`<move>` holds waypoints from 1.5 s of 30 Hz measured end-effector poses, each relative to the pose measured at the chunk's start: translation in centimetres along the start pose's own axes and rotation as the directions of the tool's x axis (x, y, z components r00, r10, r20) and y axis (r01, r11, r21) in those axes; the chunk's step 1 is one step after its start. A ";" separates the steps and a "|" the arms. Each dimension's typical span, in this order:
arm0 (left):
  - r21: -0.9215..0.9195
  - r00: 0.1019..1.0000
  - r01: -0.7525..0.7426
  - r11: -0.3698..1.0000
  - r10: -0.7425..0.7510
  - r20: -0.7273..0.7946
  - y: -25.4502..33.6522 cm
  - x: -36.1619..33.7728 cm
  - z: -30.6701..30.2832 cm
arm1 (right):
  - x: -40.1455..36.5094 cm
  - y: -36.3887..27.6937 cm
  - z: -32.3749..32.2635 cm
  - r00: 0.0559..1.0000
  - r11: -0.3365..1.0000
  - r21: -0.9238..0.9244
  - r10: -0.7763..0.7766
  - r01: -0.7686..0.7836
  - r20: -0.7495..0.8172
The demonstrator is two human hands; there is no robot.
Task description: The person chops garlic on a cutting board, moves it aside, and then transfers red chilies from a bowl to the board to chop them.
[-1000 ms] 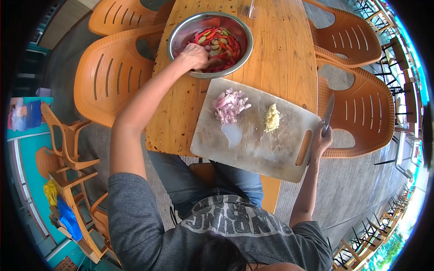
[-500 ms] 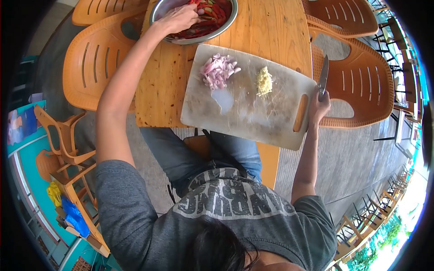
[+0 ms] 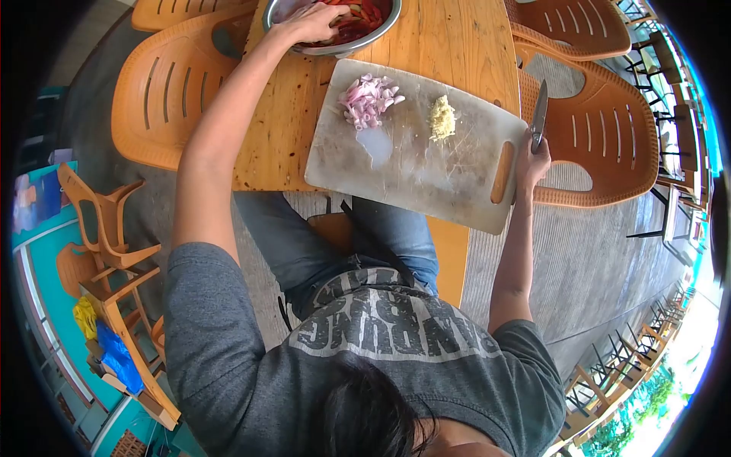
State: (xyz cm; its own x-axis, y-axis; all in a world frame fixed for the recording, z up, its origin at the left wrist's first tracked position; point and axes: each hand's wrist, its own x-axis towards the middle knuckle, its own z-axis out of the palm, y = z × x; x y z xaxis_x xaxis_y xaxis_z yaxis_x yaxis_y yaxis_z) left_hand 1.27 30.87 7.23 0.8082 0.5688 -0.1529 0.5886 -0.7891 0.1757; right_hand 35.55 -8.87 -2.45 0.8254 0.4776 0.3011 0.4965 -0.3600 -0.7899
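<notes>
Head view, sole view.

Item: round silver metal bowl, far left on the table of varnished yellow-brown wood; far rim out of frame. Contents: glossy red chillies with a few paler pieces.

Item: left hand, reaching over the bowl's left side, fingers partly curled and lowered among the chillies. Whether it has hold of any cannot be told, the fingertips being hidden.

Item: right hand, closed around the handle of a knife with a grey steel blade, blade directed far, beside the board's right edge. Whether any finger also bears on the board cannot be told.

Item: scuffed grey-white rectangular cutting board, set askew, near the bowl; its near right corner projects past the table's edge. Load: pile of sliced pink-purple shallots, left; smaller pile of minced pale-yellow garlic, centre.

Hazards, as judged: downward pressure on the overhanging corner might tip the board and slide both piles lapward, toward the blue denim trousers. A turn of the right wrist could bring the bare blade across the board or against the orange slotted plastic chair at right. A hard sideways push inside the bowl might shift it or spill chillies; their juice could sting the fingers.
</notes>
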 end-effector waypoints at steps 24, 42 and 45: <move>-0.062 0.990 0.139 0.988 -0.141 -0.029 -0.5 -0.8 -0.3 | 0.1 0.3 0.1 0.999 0.999 0.011 -0.034 0.034 0.006; -0.138 0.985 0.174 0.975 -0.173 0.019 -1.7 1.6 0.5 | 0.1 0.4 0.0 0.999 0.996 0.081 0.037 -0.038 0.022; -0.506 0.953 0.303 0.807 -0.256 0.164 -2.6 1.6 -1.5 | -0.1 0.4 0.1 0.998 0.992 0.112 0.052 -0.055 0.028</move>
State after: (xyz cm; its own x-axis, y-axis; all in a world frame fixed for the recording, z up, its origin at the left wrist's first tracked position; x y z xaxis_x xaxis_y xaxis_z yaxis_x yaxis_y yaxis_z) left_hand 1.07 34.15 7.99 0.6163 0.7057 -0.3496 0.7307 -0.3469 0.5880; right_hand 35.62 -8.98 -2.83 0.8423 0.4805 0.2444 0.4172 -0.2939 -0.8600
